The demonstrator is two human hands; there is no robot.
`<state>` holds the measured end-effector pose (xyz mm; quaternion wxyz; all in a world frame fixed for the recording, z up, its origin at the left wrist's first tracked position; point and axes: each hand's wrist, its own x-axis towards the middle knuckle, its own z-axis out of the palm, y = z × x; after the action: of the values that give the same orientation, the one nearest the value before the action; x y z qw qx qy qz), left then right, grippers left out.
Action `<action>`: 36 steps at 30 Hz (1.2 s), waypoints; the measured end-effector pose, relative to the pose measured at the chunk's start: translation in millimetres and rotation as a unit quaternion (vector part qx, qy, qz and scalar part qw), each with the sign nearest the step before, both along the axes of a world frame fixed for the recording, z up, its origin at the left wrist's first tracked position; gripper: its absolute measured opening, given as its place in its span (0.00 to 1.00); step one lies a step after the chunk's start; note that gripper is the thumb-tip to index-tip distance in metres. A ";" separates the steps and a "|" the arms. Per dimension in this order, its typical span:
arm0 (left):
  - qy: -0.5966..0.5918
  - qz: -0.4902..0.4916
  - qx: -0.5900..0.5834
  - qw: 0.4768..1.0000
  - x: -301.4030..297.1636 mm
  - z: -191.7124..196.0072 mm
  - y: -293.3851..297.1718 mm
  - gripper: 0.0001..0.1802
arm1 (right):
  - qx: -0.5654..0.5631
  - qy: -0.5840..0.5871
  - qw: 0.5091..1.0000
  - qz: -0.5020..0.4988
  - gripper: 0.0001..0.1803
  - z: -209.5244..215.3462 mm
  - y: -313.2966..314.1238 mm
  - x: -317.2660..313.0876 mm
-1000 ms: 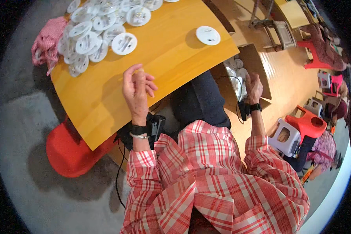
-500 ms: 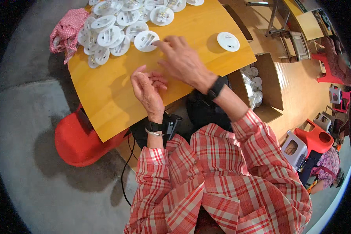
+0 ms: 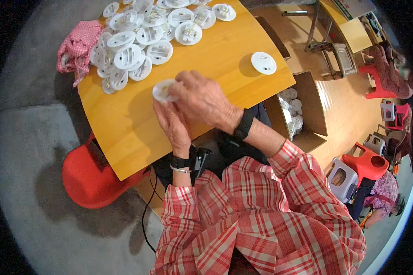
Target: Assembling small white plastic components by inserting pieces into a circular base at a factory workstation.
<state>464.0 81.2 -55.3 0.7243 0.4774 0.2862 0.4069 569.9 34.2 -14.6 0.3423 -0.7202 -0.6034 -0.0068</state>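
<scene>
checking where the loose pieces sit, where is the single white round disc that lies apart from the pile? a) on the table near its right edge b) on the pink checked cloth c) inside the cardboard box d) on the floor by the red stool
a: the lone white disc lies flat on the bare yellow table near its right edge, well apart from the pile of discs at the far left.

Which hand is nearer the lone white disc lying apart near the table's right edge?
Right. The right hand lies toward the lone white disc but apart from it. The left hand sits farther away, under the right hand; both touch another white disc.
</scene>
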 end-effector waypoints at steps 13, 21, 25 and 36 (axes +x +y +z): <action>-0.092 -0.037 -0.093 0.991 -4.2 3.0 7.0 0.35 | -0.002 -0.064 0.996 -0.066 0.21 -0.7 11.4 124.4; -0.064 -0.034 -0.095 0.993 -0.2 8.3 3.4 0.35 | -0.149 -0.068 0.973 -0.161 0.51 -29.2 32.5 236.4; -0.052 -0.040 -0.092 0.994 -1.8 6.5 4.5 0.35 | -0.206 -0.077 0.965 -0.145 0.49 -28.5 42.0 230.0; -0.031 -0.046 -0.078 0.995 0.6 5.3 5.2 0.36 | -0.155 0.001 0.986 -0.053 0.43 -8.3 41.1 150.7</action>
<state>464.6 86.4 -50.0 0.7859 0.4190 0.2721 0.3644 720.6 75.3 -22.9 0.2258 -0.7959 -0.5575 0.0692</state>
